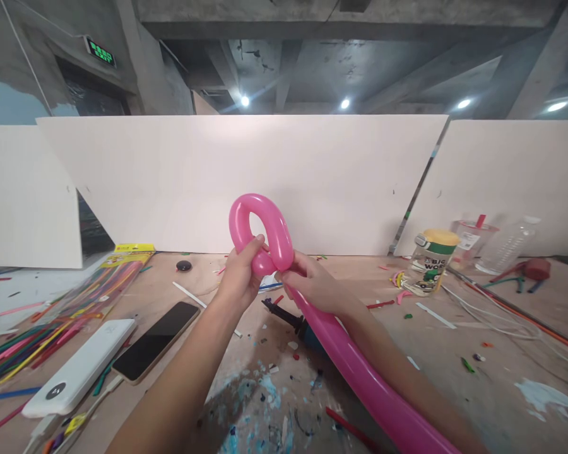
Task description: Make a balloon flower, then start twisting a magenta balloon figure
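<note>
A long pink balloon [345,359] runs from the lower right up to the middle, where its far end bends into a loop. My left hand [243,271] is closed on the left side of that loop, thumb lying across it. At the loop's base, the fingers of my right hand [315,284] pinch the balloon where it narrows. The long inflated part trails back beneath my right forearm. Under the balloon a dark hand pump [293,323] lies on the table, its nozzle pointing left and its body partly hidden.
On the left are a phone [156,340], a white power bank [82,366] and a bag of uninflated balloons [123,271]. A yellow-lidded cup [428,265] and a clear bottle [508,246] stand right. White boards [341,170] rise behind the littered table.
</note>
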The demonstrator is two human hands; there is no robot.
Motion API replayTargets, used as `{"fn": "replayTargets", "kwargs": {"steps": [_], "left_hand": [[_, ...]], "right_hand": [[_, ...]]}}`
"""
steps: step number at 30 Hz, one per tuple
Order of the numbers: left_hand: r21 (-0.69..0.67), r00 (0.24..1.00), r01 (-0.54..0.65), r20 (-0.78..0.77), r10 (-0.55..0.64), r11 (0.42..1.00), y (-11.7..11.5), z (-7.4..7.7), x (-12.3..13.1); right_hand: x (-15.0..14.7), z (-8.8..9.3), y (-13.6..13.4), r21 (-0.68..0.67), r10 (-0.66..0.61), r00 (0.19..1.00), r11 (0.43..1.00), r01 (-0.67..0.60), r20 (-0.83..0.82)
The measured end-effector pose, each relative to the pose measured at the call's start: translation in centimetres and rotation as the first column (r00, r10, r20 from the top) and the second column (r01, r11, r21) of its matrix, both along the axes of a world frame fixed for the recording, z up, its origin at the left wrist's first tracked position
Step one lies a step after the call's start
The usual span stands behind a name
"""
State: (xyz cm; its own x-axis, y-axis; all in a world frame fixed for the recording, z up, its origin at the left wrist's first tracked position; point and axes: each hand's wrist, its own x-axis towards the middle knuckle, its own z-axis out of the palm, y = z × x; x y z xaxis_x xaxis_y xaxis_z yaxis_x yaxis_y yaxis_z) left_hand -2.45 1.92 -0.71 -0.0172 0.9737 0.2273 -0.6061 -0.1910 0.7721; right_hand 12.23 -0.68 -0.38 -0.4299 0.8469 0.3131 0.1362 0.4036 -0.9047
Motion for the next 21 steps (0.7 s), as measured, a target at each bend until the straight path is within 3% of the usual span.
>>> {"fn": "replayTargets", "kwargs": {"steps": [4, 8, 10, 14, 21], "left_hand": [[-0.151, 0.993, 0.043, 0.114, -0.026, 0.988, 0.46, 0.14, 0.21], [-0.212, 0.986, 0.055, 0.164, -0.02, 0.976, 0.52, 0.52, 0.52], [-0.221, 0.987, 0.062, 0.158, -0.027, 0.973, 0.36, 0.72, 0.62], [-0.231, 0.978, 0.074, 0.209, -0.025, 0.97, 0.09, 0.92, 0.69], [-0.154, 0.986, 0.043, 0.168, -0.017, 0.987, 0.03, 0.71, 1.02]], "right_hand": [[0.49, -0.08, 0.37, 0.013, -0.004, 0.995, 1.0, 0.003, 0.1], [0.22, -0.24, 0.54, 0.086, -0.087, 0.993, 0.993, 0.081, 0.076], [0.03, -0.26, 0.52, 0.051, -0.099, 0.995, 0.994, 0.098, 0.024], [0.04, -0.24, 0.58, -0.096, -0.013, 0.996, 0.995, 0.004, -0.087], [0.53, -0.41, 0.77, -0.156, 0.063, 0.984, 0.984, -0.089, -0.164]]}}
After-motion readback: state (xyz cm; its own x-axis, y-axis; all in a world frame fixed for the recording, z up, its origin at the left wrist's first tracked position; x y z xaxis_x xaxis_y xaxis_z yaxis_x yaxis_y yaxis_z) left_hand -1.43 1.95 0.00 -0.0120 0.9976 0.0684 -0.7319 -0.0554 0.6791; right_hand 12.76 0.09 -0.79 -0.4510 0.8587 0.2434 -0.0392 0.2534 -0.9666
